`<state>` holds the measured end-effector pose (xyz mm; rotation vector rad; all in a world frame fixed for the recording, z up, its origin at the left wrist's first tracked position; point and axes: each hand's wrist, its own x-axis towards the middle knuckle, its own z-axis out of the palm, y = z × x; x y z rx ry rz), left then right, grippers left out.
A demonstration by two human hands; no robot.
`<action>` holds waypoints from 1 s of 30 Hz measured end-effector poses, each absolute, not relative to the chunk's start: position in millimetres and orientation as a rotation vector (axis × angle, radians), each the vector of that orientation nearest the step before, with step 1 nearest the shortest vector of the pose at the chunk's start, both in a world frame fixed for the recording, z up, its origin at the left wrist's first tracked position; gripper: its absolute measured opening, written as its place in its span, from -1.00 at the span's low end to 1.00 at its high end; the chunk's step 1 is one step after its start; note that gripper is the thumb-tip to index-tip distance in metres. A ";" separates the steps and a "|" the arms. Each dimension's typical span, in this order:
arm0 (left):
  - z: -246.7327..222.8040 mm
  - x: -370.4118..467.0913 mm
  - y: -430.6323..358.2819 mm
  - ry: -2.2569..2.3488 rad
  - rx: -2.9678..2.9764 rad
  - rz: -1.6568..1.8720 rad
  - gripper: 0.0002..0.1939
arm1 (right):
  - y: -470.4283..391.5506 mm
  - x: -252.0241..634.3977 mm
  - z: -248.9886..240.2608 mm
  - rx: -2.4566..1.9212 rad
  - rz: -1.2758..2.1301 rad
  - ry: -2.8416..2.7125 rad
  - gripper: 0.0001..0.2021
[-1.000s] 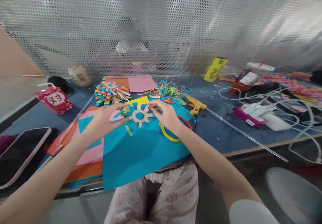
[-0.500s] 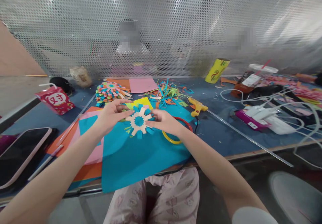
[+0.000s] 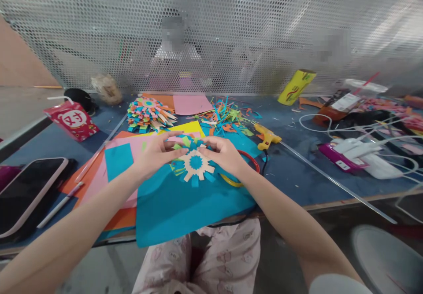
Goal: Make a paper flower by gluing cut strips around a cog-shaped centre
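You have a ring-shaped paper piece [image 3: 194,164], cream-colored with tabs around its rim, near the middle of the frame above the big blue sheet [image 3: 185,210]. Your left hand [image 3: 158,153] pinches its upper left side between thumb and fingers; your right hand [image 3: 224,153] has the same pinching grip on its upper right. Your table [image 3: 291,166] is blue-topped, with a pale edge running across the lower part of the frame, and it is littered around you: pink and orange sheets at center left, a layered paper bundle [image 3: 148,113] and a heap of thin paper scraps [image 3: 228,115] beyond your hands, a yellow glue gun [image 3: 266,136] right of center. Your phone [image 3: 31,192] lies at far left near a red drink pouch [image 3: 72,120]. A perforated metal screen [image 3: 214,34] rises along the back, a person [image 3: 176,60] dimly visible in it, and a round pale stool seat [image 3: 385,256] sits lower right.
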<state>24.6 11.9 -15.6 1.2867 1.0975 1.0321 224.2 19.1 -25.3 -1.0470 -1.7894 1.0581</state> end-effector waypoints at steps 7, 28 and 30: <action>-22.1 19.3 12.6 1.073 1.309 0.946 -0.39 | 25.2 225.4 -29.9 -1.015 1.018 -1.578 -0.65; -24.8 15.7 13.2 1.148 1.396 0.997 -0.44 | 29.3 227.3 -37.2 -1.009 0.858 -1.666 -0.76; -23.1 16.6 12.0 1.149 1.383 0.992 -0.41 | 28.9 227.8 -34.9 -1.019 0.847 -1.636 -0.73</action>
